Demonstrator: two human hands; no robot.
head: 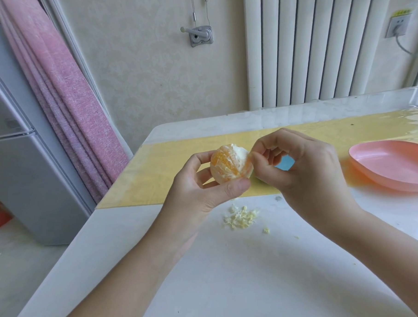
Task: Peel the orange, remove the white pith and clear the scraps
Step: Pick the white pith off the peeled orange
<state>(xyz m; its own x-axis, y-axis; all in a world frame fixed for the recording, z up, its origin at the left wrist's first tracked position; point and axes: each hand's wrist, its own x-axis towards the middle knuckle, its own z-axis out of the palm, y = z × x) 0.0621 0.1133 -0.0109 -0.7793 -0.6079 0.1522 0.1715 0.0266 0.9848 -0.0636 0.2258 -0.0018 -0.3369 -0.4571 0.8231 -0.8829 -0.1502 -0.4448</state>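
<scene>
A white glossy table (232,277) is seen from above, set against a pale papered wall with a white radiator (318,45), a pink curtain (63,92) and a grey refrigerator (18,154) at the left. A yellow mat (160,170) is laid across the far part of the table, and a pink dish (390,167) is stood at its right edge.

The orange (225,166) is held in the air above the near edge of the mat, between the two hands. It is fully stripped of peel and nearly round (no clear long axis can be made out). Its cap of white pith (241,154) is turned up and to the right, and the segment lines are seen running down and left from it.

The left hand (204,189) is raised from the lower left, palm turned inward. Its grip is curled round the orange, with the thumb laid along the near underside and the fingertips set on the far left side. The right hand (306,163) is brought in from the right, knuckles up. Its grip is closed to a pinch of thumb and forefinger on the white pith, the other fingers being curled under.

A small heap of pith scraps (241,215) is left on the bare table just below the hands.
</scene>
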